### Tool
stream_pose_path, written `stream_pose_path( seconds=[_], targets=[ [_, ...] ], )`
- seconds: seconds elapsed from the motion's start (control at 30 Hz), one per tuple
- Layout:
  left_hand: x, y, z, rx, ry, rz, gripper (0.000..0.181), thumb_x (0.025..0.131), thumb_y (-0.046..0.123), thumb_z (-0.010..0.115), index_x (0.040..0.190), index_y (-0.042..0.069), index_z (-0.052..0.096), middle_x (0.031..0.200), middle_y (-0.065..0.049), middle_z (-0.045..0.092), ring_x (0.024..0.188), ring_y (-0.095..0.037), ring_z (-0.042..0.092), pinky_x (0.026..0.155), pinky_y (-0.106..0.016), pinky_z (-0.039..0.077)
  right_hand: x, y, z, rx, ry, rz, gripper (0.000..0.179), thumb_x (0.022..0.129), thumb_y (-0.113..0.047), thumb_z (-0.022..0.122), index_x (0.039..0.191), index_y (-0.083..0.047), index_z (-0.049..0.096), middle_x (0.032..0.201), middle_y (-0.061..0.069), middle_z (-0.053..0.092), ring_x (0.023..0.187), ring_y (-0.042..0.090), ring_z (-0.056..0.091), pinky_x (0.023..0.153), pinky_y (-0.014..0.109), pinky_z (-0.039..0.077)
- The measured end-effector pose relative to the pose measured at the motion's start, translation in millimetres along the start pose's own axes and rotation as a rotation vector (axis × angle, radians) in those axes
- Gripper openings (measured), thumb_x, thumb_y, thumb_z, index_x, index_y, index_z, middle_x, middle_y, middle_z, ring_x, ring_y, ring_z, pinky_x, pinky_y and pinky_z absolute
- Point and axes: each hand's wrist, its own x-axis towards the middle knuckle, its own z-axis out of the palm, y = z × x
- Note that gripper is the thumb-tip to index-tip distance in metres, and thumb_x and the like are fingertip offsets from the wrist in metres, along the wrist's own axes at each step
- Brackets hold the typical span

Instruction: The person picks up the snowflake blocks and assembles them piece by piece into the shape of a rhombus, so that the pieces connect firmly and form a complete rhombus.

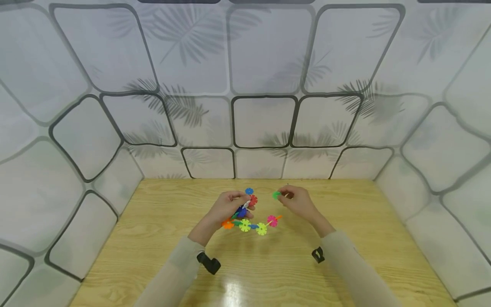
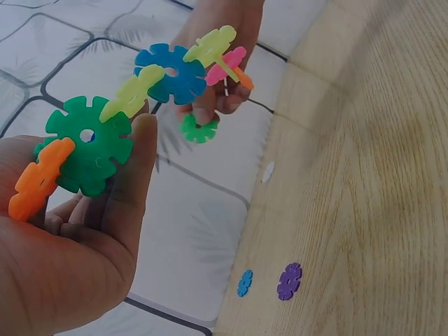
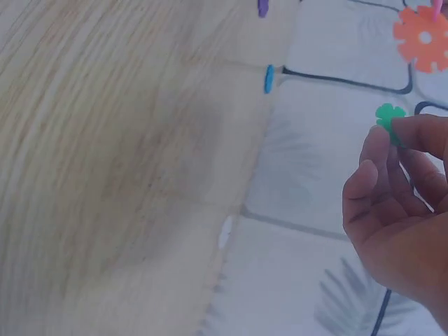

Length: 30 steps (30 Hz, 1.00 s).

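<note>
My left hand (image 1: 229, 205) grips a curved chain of slotted flower-shaped plastic discs. From the hand the chain runs to the right through an orange disc (image 1: 228, 224), a yellow disc (image 1: 245, 225) and a pink disc (image 1: 272, 221), ending in an orange one seen edge-on. A red disc (image 1: 253, 200) and dark blue disc (image 1: 241, 212) show at the left fingers, which hide part of the chain. In the left wrist view a large green disc (image 2: 87, 145) lies against the palm. Thumb and fingers of my right hand (image 1: 300, 202) pinch a single green disc (image 3: 390, 115), apart from the chain.
Loose discs lie on the wooden table (image 1: 268, 273) near its far edge: a purple disc (image 2: 289, 281), a blue disc (image 2: 245, 283) and a white disc (image 3: 225, 232). Patterned wall panels (image 1: 264, 121) stand behind the table and along both sides.
</note>
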Motion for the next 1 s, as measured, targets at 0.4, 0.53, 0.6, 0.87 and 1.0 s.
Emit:
stream_pose_path(
  seconds=[0.4,0.53,0.6,0.87,1.0],
  targets=[
    [-1.7,2.2,0.6,-0.034,-0.006,0.006,0.037,0.110,0.027,0.059,0.123,-0.007,0.068,0.103,-0.018,0.077,0.072,-0.012,0.077,0.076,-0.031,0.067,-4.2,-33.4,2.2,0.002,-0.022,-0.048,0.012,0.097,-0.011,0.075,0.109,-0.007,0.078,0.092,0.006,0.076,0.071,0.009,0.064,0.056,0.024,0.054],
    [-1.1,1.3,0.6,-0.027,-0.004,0.008,0.036,0.110,0.026,0.059,0.123,-0.006,0.068,0.112,-0.030,0.074,0.072,-0.012,0.078,0.075,-0.031,0.068,-4.6,-37.2,4.2,-0.005,-0.021,-0.064,0.012,0.097,-0.009,0.074,0.109,-0.008,0.078,0.095,0.004,0.077,0.073,0.008,0.064,0.057,0.024,0.054],
    [-0.7,0.7,0.6,-0.025,-0.003,0.007,0.035,0.110,0.026,0.059,0.123,-0.006,0.069,0.116,-0.033,0.072,0.072,-0.013,0.078,0.074,-0.031,0.068,-4.9,-38.6,5.2,-0.009,-0.022,-0.072,0.012,0.097,-0.008,0.075,0.109,-0.009,0.078,0.095,0.004,0.077,0.075,0.008,0.064,0.058,0.024,0.054],
    [-1.0,0.8,0.2,-0.017,-0.001,0.020,0.036,0.110,0.024,0.058,0.125,-0.006,0.068,0.097,-0.011,0.077,0.072,-0.013,0.078,0.075,-0.032,0.068,-7.7,-45.4,5.6,-0.010,-0.038,-0.110,0.011,0.098,-0.012,0.075,0.109,-0.011,0.079,0.099,0.002,0.077,0.079,0.009,0.066,0.065,0.024,0.057],
    [-1.0,0.7,0.4,-0.014,0.001,0.023,0.035,0.111,0.024,0.058,0.124,-0.006,0.068,0.096,-0.008,0.078,0.072,-0.013,0.078,0.075,-0.032,0.068,-8.8,-50.1,4.9,-0.013,-0.048,-0.121,0.011,0.099,-0.013,0.075,0.109,-0.011,0.078,0.098,0.001,0.076,0.080,0.008,0.065,0.067,0.025,0.057]
  ],
)
